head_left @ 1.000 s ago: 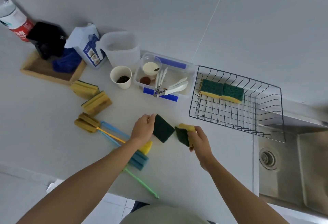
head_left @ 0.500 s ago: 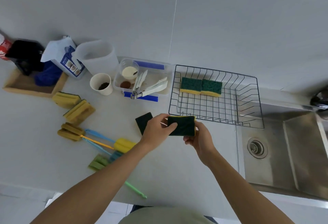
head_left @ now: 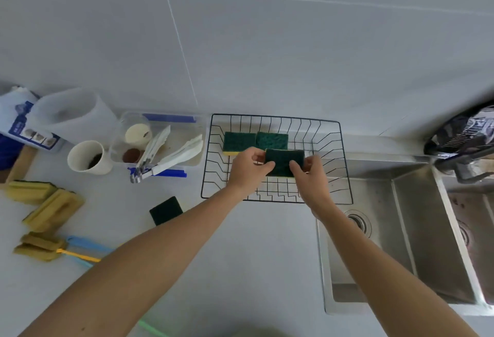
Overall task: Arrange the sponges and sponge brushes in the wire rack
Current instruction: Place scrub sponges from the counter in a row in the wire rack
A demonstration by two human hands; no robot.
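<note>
A black wire rack (head_left: 344, 173) stands on the counter beside the sink. Two green-and-yellow sponges (head_left: 239, 143) (head_left: 272, 140) lie side by side at its back. Over the rack, my left hand (head_left: 247, 169) and my right hand (head_left: 311, 176) hold a third green sponge (head_left: 283, 161) by its two ends, green side up. Another dark green sponge (head_left: 166, 210) lies on the counter left of the rack. Yellow sponges (head_left: 52, 209) (head_left: 29, 191) and sponge brushes (head_left: 40, 245) with blue and yellow handles lie at the far left.
A clear plastic tub (head_left: 160, 144) with tongs and small cups, a white cup (head_left: 88, 157), a clear jug (head_left: 69, 114) and a blue-white pack (head_left: 18, 122) stand behind on the left. A steel sink (head_left: 401, 229) lies right of the rack. Tiled wall behind.
Both hands carried the green sponge from above the counter forward over the rack. The other dark sponge stayed on the counter. The view swung right.
</note>
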